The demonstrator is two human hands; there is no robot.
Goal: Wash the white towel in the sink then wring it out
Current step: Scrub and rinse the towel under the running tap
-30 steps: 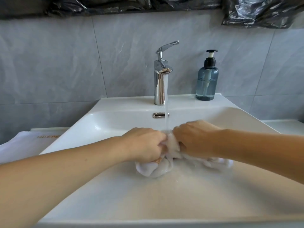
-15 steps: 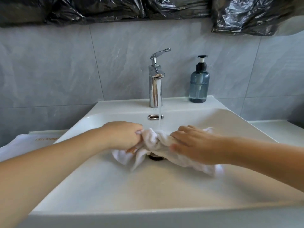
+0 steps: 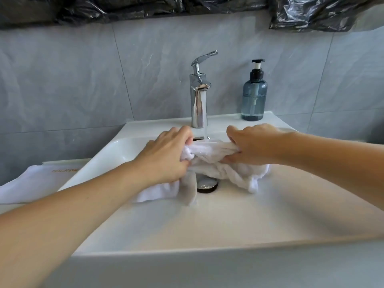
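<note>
The wet white towel is stretched between my hands inside the white sink, just above the drain. My left hand grips its left part, with loose ends hanging down to the basin. My right hand grips its right part, thumb underneath, and a bunched end sags below it. Water runs from the chrome tap onto the towel between the hands.
A blue pump soap bottle stands on the sink ledge, right of the tap. Another white towel lies on the counter left of the sink. Grey tiles and black plastic sheeting are behind.
My hands have moved apart and toward the tap, and the bunched towel has been pulled out into a stretched band under the stream. The drain is now uncovered.
</note>
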